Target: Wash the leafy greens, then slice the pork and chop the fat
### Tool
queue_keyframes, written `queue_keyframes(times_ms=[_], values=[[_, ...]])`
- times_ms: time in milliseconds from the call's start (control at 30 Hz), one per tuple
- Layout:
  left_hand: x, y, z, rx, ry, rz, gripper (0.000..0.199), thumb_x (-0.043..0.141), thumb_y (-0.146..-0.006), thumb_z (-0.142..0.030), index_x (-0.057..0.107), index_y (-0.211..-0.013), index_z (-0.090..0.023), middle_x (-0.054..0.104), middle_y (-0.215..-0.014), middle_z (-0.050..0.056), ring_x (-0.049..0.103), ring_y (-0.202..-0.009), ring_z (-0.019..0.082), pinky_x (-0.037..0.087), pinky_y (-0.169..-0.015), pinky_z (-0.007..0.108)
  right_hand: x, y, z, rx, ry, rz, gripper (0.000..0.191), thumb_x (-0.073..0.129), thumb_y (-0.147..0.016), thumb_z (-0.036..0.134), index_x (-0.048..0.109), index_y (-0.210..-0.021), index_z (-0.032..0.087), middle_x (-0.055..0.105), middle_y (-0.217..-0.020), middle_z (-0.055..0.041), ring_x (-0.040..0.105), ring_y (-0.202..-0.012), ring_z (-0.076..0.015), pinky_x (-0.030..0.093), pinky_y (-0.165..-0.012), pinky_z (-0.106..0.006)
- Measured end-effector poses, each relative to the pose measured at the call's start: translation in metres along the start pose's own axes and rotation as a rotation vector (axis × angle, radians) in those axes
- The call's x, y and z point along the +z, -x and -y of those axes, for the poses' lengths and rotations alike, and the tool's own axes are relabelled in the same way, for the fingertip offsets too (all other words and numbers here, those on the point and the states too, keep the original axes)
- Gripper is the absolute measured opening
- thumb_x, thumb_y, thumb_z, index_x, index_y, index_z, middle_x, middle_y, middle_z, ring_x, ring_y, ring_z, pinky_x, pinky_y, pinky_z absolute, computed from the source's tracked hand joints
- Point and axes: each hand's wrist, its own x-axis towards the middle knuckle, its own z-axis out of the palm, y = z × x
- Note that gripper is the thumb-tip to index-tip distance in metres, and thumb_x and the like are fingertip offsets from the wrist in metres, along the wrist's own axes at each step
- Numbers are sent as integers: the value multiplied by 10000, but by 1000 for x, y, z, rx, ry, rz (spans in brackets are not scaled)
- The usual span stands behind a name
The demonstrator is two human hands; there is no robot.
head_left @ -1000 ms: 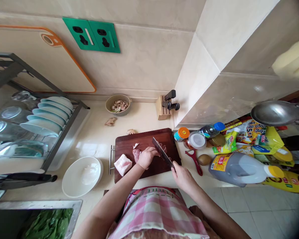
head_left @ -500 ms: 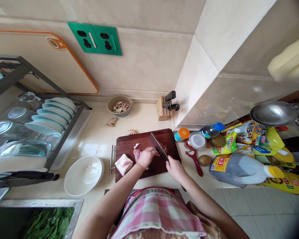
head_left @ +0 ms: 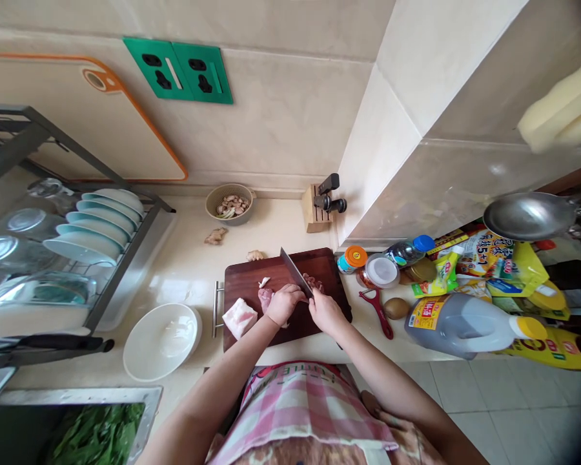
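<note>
I see left hand [head_left: 283, 303] pressing the meat [head_left: 266, 298] mid cutting board [head_left: 281, 290], right hand [head_left: 325, 311] clamped on knife [head_left: 295, 273]; meat prob. soft, slippery, so pin w/ curled fingertips.

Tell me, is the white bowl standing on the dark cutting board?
No, the white bowl stands on the counter, to the left of the cutting board and apart from it.
</note>
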Motion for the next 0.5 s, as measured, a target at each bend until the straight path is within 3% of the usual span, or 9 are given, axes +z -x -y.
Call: queue_keyframes(times_ms=[333, 500], values=[[1, -1, 4, 38, -64, -14, 256, 394, -853, -193, 648, -821, -187, 584, -829, 36, 517, -833, 164, 416, -768, 258, -9, 61, -39, -20, -32, 44, 265, 325, -858, 232, 494, -1051, 166, 642, -769, -54, 595, -692, -145, 321, -580, -215], [4, -1, 6, 34, -33, -7, 247, 402, -852, -175, 647, -828, -196, 594, -847, 28, 517, -846, 155, 414, -781, 253, -5, 48, -28, 16, -2, 83, 276, 317, -861, 222, 486, -1069, 159, 647, -803, -68, 601, -719, -151, 333, -601, -221]])
